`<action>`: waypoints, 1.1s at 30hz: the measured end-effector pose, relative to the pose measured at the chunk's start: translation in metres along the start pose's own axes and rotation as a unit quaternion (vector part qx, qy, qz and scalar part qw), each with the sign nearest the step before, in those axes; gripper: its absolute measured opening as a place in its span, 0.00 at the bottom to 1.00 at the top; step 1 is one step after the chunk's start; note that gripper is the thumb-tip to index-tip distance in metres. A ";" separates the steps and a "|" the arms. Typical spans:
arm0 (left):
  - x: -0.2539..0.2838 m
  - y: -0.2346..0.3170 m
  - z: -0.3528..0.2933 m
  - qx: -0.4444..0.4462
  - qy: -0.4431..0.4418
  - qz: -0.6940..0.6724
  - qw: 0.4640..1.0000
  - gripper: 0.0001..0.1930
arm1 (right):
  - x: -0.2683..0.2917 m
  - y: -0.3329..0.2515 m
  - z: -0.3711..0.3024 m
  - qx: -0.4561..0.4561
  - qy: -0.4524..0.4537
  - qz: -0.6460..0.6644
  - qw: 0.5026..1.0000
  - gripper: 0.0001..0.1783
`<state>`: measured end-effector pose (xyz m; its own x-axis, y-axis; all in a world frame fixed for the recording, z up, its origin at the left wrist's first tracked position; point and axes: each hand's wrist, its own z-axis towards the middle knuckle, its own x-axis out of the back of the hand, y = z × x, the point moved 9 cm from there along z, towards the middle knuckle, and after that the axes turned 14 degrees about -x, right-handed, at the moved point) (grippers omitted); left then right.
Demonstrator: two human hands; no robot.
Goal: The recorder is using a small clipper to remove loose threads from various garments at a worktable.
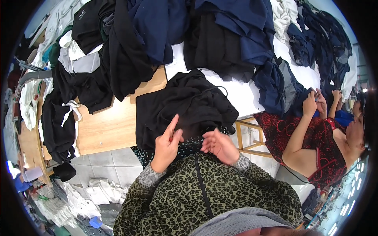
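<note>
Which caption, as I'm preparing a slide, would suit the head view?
Bare left hand and bare right hand near rumpled black fabric on a light-brown wooden table.

My black cloth (173,104), floppy and wrinkly, bunched in a heap, on the table (108,126) right before me

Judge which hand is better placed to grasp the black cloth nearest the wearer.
Left, probably: in this view, the left hand overlaps more of the black cloth, while the right hand sits by its near edge. Contact can't be judged.
</note>
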<state>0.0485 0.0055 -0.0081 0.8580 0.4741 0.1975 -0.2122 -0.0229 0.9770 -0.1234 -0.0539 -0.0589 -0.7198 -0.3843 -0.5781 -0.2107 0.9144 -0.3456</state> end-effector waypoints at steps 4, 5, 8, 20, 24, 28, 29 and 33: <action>-0.006 -0.033 0.019 0.052 0.056 -0.009 0.997 0.17 | 0.027 -0.020 0.013 -0.013 0.063 0.115 0.991 0.32; -0.005 -0.040 0.025 0.044 0.080 -0.014 0.996 0.15 | 0.031 -0.019 0.019 -0.026 0.069 0.133 0.988 0.31; 0.004 -0.055 0.022 0.060 0.127 -0.022 0.990 0.11 | 0.041 -0.015 0.032 -0.022 0.078 0.181 0.980 0.21; 0.041 -0.021 0.000 0.015 0.257 -0.278 0.926 0.05 | -0.056 -0.040 0.018 0.054 -0.253 0.289 0.922 0.22; 0.044 -0.029 -0.015 0.031 0.269 -0.305 0.913 0.06 | -0.051 -0.041 0.029 0.025 -0.202 0.257 0.945 0.25; 0.063 -0.041 -0.024 0.034 0.381 -0.350 0.855 0.10 | -0.030 -0.045 0.034 0.074 -0.095 0.253 0.960 0.23; 0.067 -0.039 -0.024 0.027 0.390 -0.357 0.848 0.11 | -0.026 -0.047 0.033 0.089 -0.093 0.262 0.957 0.22; 0.080 -0.041 -0.029 0.022 0.423 -0.335 0.842 0.12 | -0.015 -0.051 0.031 0.120 -0.056 0.277 0.952 0.20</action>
<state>0.1122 0.0696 -0.0347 0.1339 0.8505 -0.5087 0.2203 0.4749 0.8520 -0.0814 -0.0986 -0.0559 -0.5992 0.1248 -0.7908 0.3478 0.9303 -0.1167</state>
